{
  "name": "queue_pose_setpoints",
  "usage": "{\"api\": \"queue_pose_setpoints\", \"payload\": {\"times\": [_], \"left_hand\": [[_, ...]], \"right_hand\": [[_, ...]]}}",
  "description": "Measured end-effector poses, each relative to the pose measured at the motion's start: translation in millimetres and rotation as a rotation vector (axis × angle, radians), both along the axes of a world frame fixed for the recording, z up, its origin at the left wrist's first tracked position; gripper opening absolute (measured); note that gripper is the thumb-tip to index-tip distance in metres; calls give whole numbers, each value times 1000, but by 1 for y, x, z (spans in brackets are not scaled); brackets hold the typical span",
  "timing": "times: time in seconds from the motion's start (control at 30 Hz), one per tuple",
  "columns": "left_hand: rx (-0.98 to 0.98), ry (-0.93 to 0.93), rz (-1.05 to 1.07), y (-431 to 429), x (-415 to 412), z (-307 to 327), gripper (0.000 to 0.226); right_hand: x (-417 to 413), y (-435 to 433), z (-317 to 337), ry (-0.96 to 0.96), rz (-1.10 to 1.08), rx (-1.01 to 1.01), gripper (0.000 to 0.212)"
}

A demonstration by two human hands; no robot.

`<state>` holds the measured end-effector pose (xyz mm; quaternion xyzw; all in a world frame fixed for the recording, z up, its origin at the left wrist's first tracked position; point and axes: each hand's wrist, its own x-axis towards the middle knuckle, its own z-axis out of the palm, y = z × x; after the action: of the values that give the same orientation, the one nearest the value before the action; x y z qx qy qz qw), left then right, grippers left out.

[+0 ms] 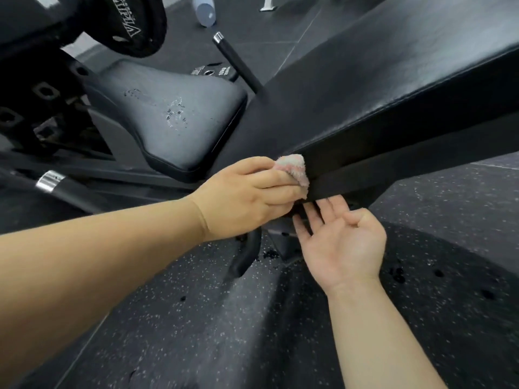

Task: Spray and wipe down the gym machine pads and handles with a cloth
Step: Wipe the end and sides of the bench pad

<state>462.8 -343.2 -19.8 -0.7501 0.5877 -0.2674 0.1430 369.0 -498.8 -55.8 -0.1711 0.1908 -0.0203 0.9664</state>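
Here, the left grip (244,197) clenches a pink cloth (293,171) against the lower end of the long back pad (393,80). The right grip (345,245), released and palm up, reaches under that pad. The droplet-marked seat pad (174,113) lies left of it.

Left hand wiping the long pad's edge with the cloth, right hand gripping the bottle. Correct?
Only the right hand is wrong: it holds nothing, open palm up with fingers under the long pad. The bottle is on the floor behind. The left hand does hold the cloth on the pad's edge, per the head view.
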Motion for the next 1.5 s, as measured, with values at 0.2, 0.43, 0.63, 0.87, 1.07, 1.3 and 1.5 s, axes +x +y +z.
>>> {"api": "queue_pose_setpoints", "payload": {"times": [0.2, 0.43, 0.63, 0.87, 1.07, 1.3, 1.5], "left_hand": [[-214, 296, 624, 80, -22, -35, 16], [-2506, 1360, 961, -41, -48, 4, 21], [-2747, 1245, 1189, -85, -50, 8, 13], [-2529, 1447, 1123, -97, -80, 5, 16], [-2849, 1331, 1107, -40, -50, -12, 23], [-2578, 1437, 1214, -97, -65, 11, 24], [-2267, 1570, 1065, -83, -93, 8, 39]], "right_hand": [[-35, 0, 38, 456, -109, -793, 33], [33, -6, 147, -257, 3, -2239, 23], [76, 3, 125, -18, 368, -2881, 28], [78, 1, 124, 1, 339, -2849, 36], [78, 3, 124, 12, 352, -2860, 36], [81, 3, 120, 14, 298, -2856, 37], [78, 0, 119, 11, 338, -2843, 39]]}}
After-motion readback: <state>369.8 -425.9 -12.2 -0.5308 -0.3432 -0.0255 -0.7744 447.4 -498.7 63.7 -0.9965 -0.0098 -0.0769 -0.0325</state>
